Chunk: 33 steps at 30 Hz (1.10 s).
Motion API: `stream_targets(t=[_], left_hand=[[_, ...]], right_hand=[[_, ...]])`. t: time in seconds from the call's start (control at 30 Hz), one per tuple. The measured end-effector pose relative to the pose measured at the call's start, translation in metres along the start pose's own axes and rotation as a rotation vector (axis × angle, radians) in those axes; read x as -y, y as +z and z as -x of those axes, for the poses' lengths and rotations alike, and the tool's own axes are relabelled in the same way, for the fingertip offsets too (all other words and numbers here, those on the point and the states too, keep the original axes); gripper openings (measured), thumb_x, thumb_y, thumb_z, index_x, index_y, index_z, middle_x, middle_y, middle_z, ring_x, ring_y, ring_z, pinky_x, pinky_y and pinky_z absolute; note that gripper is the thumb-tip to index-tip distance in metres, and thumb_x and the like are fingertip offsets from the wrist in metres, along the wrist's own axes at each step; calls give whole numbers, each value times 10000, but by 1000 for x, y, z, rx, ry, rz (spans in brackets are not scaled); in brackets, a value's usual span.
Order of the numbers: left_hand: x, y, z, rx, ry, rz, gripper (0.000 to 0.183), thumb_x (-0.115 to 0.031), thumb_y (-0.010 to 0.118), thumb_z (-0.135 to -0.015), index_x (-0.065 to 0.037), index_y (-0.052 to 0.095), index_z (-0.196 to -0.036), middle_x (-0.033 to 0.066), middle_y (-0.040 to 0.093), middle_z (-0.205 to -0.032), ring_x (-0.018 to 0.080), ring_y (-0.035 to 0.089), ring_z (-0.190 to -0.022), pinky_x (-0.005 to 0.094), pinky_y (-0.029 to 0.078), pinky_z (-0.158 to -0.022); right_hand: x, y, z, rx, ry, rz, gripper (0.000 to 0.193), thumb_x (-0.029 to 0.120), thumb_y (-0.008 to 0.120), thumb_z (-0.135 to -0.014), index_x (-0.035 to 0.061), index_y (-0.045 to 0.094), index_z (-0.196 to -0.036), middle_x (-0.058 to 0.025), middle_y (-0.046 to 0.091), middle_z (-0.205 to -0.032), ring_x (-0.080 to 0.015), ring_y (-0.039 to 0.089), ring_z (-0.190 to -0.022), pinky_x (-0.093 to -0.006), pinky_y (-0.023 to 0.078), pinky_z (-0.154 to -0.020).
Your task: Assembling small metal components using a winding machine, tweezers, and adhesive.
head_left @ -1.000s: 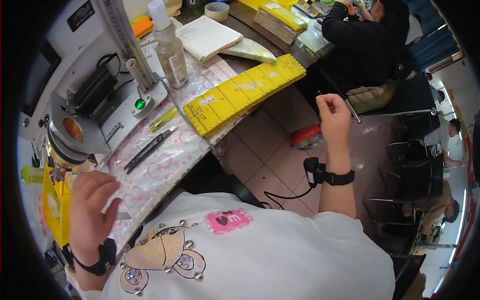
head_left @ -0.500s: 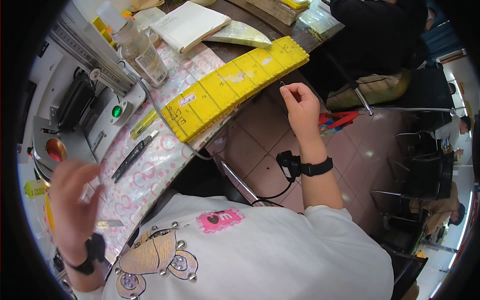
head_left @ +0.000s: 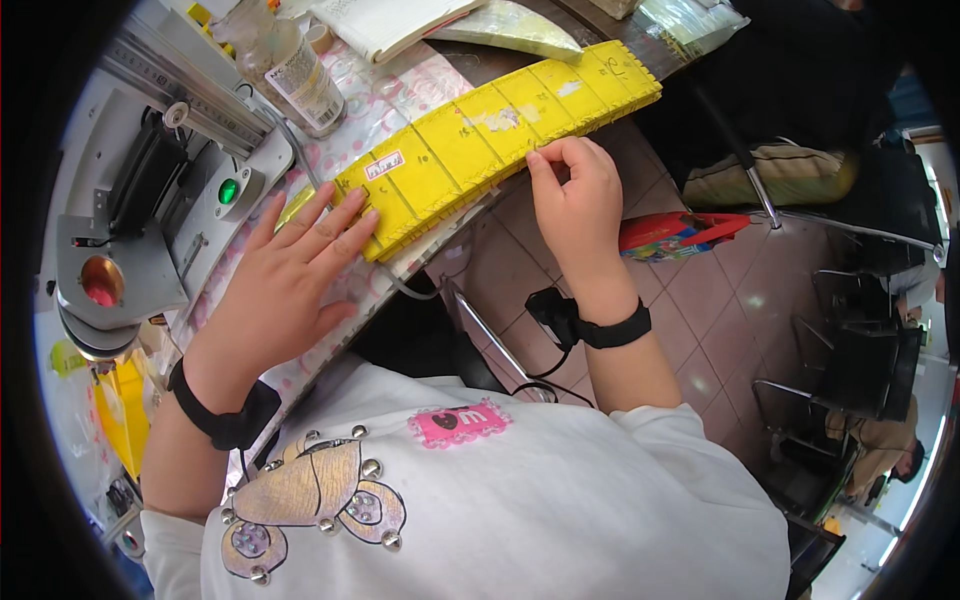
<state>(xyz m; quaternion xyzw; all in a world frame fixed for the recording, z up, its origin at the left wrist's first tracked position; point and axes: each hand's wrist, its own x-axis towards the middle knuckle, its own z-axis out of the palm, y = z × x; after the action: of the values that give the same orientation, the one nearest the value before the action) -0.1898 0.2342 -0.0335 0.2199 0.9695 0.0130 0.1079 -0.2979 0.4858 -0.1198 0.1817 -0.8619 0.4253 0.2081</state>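
A long yellow block [head_left: 455, 150], marked off into sections by dark lines and ragged along its edges, lies along the table's edge. My left hand [head_left: 275, 285] rests over its near left end with the fingers spread. Thumb and forefinger of my right hand [head_left: 580, 205] are pinched together at the block's right-hand long edge. Whatever sits between those fingertips is too small to make out. A small white label with a red border [head_left: 384, 165] is stuck on the block's top.
At left stands a metal stand with a ruled column [head_left: 185, 95] and a green button [head_left: 229, 190]. Behind the block are a clear bottle [head_left: 305, 85] and a white notebook [head_left: 385, 22]. A red bag [head_left: 685, 235] is beyond my right wrist; a seated person [head_left: 780, 90] is at upper right.
My left hand has come from the far left onto the block's end, now covering the black cutter knife's spot. My pinched right hand, earlier holding a thin curved piece, has moved left to the block's edge.
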Motion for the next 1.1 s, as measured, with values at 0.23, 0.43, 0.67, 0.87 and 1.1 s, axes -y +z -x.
stream_targets(t=[0.23, 0.43, 0.67, 0.87, 1.1], left_hand=[[-1, 2, -2, 14, 8, 2, 870, -203, 746, -644, -124, 313, -1394, 100, 287, -1455, 274, 242, -1356, 453, 151, -1112], [-1, 3, -1, 11, 1, 16, 870, -199, 747, -643, -127, 314, -1394, 92, 281, -1459, 271, 245, -1355, 457, 161, -1108], [2, 4, 1, 1, 3, 62, 866, -189, 746, -645, -134, 316, -1394, 83, 282, -1460, 272, 249, -1354, 478, 165, -1100], [2, 4, 1, -7, 3, 87, 868, -179, 747, -643, -141, 316, -1396, 82, 274, -1465, 270, 238, -1359, 483, 167, -1097], [4, 8, 1, -11, 6, 81, 861, -172, 744, -654, -139, 313, -1398, 82, 272, -1466, 271, 235, -1360, 472, 178, -1092]], right_hand=[[-3, 1, 0, 9, -97, 124, 88, 85, 625, -743, 52, 549, -714, -86, 557, -718, -304, 513, -725, -406, 411, -646], [-9, 7, 9, -21, -148, 154, 56, 78, 615, -748, 62, 562, -753, -82, 566, -758, -300, 510, -750, -404, 408, -666], [-3, 3, 19, 0, -71, 197, 65, 100, 616, -766, 72, 576, -809, -74, 576, -823, -298, 518, -783, -397, 410, -709], [1, -2, 22, -64, -166, 196, 94, 119, 627, -760, 86, 595, -843, -62, 579, -837, -281, 519, -808, -397, 403, -717], [9, 6, 11, -57, -152, 259, 78, 135, 631, -756, 96, 596, -814, -41, 587, -818, -271, 520, -812, -399, 386, -711]])
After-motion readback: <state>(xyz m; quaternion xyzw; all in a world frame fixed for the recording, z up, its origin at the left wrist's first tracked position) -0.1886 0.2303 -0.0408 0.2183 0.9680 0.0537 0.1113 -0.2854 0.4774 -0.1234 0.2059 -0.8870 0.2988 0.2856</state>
